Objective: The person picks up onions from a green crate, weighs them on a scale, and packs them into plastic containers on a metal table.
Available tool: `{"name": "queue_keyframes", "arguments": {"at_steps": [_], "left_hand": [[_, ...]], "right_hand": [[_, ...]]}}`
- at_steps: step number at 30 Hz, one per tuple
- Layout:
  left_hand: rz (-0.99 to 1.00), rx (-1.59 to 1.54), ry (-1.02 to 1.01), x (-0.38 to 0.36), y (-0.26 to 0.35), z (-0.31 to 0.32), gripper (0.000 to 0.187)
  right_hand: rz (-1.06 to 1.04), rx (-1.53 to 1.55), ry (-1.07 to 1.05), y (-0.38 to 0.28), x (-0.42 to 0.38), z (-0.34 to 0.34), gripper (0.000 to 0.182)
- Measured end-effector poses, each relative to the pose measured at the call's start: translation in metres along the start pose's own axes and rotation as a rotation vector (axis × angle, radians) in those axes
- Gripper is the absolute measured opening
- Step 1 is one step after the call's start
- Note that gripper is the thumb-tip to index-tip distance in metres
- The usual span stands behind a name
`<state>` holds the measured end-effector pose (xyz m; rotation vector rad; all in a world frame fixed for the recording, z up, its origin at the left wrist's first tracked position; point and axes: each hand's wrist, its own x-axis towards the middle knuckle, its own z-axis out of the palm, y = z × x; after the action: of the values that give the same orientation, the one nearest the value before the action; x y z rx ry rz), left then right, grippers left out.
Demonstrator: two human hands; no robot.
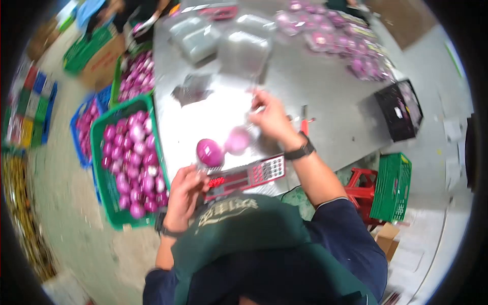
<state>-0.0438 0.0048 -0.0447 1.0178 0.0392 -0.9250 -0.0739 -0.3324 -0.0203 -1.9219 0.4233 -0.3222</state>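
Observation:
A purple onion (pixel 209 152) and a paler, motion-blurred onion (pixel 238 140) are over the scale (pixel 243 179), whose red digits and keypad face me. My left hand (pixel 187 189) is beside the scale's left end, just below the purple onion. Its fingers are curled together, and whatever they hold is not clear. Above the pale onion, my right hand (pixel 270 116) has thumb and fingertips pinched. Glare hides what is between them. Clear plastic containers (pixel 245 51) lie blurred beyond my right hand.
A green crate (pixel 100 195) full of purple onions stands left of the metal table (pixel 330 122). Packed onions (pixel 335 38) lie at the far right. A red-handled tool (pixel 305 125) and a black box (pixel 391 114) are to the right. People are partly visible at the far side.

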Motion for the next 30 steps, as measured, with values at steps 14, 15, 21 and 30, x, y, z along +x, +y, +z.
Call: {"name": "queue_keyframes", "arguments": {"at_steps": [14, 15, 21, 30], "left_hand": [[-0.033, 0.136, 0.01, 0.05, -0.003, -0.004, 0.012], [-0.04, 0.133, 0.051, 0.052, -0.004, 0.001, 0.018], [-0.026, 0.12, 0.018, 0.065, -0.011, 0.046, 0.047], [-0.185, 0.343, -0.149, 0.112, -0.035, 0.126, 0.046]], "right_hand": [[0.306, 0.119, -0.009, 0.02, -0.126, 0.006, 0.047], [0.288, 0.114, -0.011, 0.02, -0.126, 0.0, 0.047], [0.416, 0.357, -0.077, 0.044, -0.133, -0.044, 0.083], [0.479, 0.485, 0.033, 0.081, -0.12, -0.099, 0.076]]}}
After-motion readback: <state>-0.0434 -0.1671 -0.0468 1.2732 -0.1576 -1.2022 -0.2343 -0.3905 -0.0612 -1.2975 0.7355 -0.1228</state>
